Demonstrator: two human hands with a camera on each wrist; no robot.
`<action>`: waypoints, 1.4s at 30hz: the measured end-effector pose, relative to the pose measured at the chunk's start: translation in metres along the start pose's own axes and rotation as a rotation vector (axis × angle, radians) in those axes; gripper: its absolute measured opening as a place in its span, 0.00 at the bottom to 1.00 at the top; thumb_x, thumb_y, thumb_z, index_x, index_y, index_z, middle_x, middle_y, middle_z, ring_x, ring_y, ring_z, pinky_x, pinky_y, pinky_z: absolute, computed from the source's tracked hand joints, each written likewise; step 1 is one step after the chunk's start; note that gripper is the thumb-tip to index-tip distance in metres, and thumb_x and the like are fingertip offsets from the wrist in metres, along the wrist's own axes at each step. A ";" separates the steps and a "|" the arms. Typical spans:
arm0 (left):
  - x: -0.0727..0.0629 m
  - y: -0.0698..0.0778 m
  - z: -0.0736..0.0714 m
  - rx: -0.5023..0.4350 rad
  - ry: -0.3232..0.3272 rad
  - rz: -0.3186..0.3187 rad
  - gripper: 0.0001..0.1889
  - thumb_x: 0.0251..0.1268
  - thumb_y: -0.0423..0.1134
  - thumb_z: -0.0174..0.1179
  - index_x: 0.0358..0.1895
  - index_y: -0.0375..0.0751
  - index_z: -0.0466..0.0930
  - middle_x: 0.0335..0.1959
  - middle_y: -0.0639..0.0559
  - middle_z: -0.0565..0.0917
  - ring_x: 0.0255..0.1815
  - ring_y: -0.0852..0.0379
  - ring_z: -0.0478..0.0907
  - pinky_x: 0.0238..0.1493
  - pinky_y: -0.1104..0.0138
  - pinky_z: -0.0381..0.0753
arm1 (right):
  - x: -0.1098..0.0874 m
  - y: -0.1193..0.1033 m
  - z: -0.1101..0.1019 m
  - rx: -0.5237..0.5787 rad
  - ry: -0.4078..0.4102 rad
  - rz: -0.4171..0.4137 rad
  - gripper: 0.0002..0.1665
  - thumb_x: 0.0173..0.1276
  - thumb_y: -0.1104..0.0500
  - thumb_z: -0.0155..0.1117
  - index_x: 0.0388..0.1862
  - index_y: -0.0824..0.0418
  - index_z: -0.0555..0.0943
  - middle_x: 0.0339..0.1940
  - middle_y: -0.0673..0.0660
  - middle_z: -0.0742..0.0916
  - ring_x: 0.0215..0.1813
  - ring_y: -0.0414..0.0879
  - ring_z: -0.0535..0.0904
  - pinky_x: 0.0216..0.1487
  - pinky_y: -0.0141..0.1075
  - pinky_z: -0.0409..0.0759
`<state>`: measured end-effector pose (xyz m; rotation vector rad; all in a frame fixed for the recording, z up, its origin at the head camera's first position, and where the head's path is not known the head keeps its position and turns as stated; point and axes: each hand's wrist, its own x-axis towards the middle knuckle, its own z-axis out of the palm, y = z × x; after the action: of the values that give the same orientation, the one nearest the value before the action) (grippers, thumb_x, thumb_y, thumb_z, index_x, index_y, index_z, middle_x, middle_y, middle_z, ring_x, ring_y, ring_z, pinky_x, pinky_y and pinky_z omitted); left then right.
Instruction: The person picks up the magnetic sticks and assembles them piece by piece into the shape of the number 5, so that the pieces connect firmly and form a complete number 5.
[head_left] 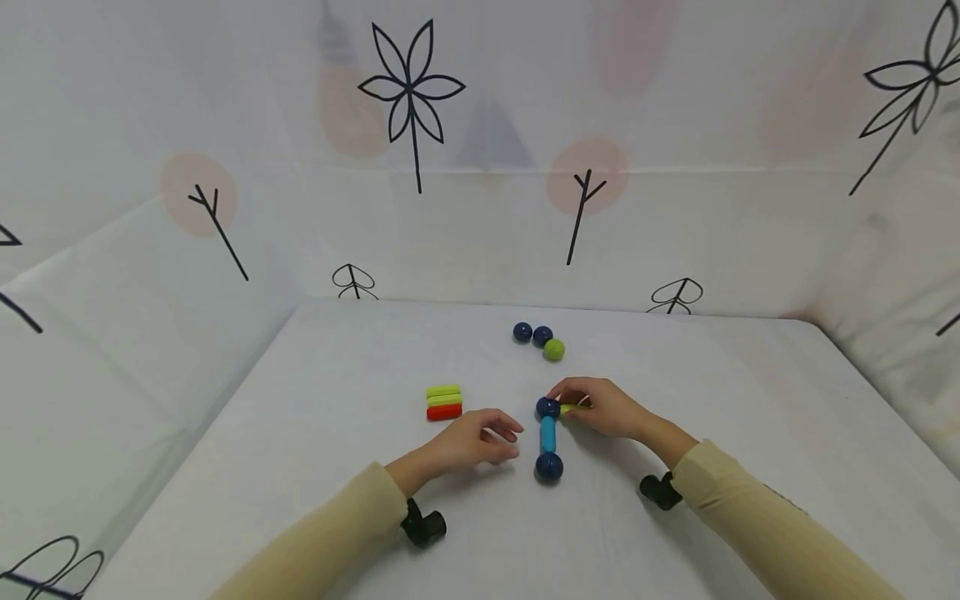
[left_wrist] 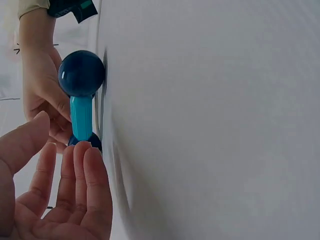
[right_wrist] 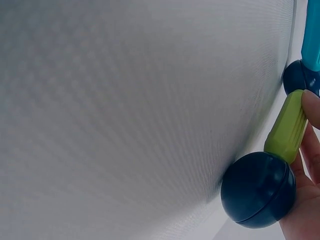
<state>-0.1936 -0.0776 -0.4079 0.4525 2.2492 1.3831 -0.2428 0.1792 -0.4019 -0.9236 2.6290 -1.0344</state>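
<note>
Two dark blue balls, the near one [head_left: 549, 467] and the far one [head_left: 548, 408], are joined by a light blue rod [head_left: 548, 435] on the white table. My right hand [head_left: 611, 408] pinches a yellow-green rod [right_wrist: 288, 127] between thumb and fingers. One end of that rod meets the far ball; at its other end is another dark blue ball [right_wrist: 258, 190], hidden under my palm in the head view. My left hand [head_left: 476, 440], fingers loosely bent, holds nothing just left of the light blue rod. In the left wrist view its fingertips overlap the far ball.
Beyond my left hand, two yellow-green rods [head_left: 444, 394] lie beside a red rod [head_left: 444, 412]. Farther back sit two dark blue balls [head_left: 522, 332] and a green ball [head_left: 554, 350]. A patterned white cloth [head_left: 480, 233] hangs behind the table [head_left: 360, 358].
</note>
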 end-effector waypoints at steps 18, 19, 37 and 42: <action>-0.004 -0.012 -0.034 0.106 0.149 0.067 0.16 0.59 0.42 0.64 0.50 0.44 0.79 0.40 0.56 0.80 0.38 0.56 0.75 0.38 0.66 0.76 | 0.000 -0.001 0.000 0.011 -0.010 0.041 0.17 0.62 0.70 0.60 0.50 0.58 0.79 0.44 0.54 0.83 0.46 0.49 0.77 0.49 0.45 0.76; -0.004 -0.013 -0.036 0.113 0.160 0.079 0.16 0.59 0.42 0.64 0.50 0.44 0.79 0.40 0.56 0.80 0.38 0.56 0.75 0.37 0.66 0.76 | 0.000 -0.002 0.000 0.011 -0.009 0.045 0.17 0.62 0.71 0.60 0.50 0.58 0.79 0.44 0.54 0.83 0.46 0.49 0.77 0.49 0.45 0.76; -0.006 -0.028 -0.074 0.172 0.382 0.039 0.12 0.60 0.37 0.63 0.47 0.45 0.80 0.39 0.55 0.80 0.42 0.56 0.76 0.41 0.65 0.77 | 0.000 -0.001 0.000 0.009 -0.008 0.038 0.17 0.62 0.71 0.61 0.50 0.59 0.79 0.44 0.54 0.83 0.45 0.49 0.77 0.49 0.45 0.76; -0.003 -0.034 -0.084 0.200 0.407 -0.009 0.13 0.60 0.38 0.63 0.48 0.44 0.79 0.40 0.54 0.80 0.43 0.55 0.75 0.42 0.64 0.77 | 0.000 -0.002 0.001 0.005 -0.006 0.043 0.17 0.62 0.71 0.60 0.50 0.59 0.79 0.43 0.54 0.83 0.45 0.49 0.77 0.49 0.44 0.76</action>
<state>-0.2372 -0.1565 -0.4047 0.2382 2.7291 1.3462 -0.2410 0.1776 -0.4009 -0.8637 2.6280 -1.0252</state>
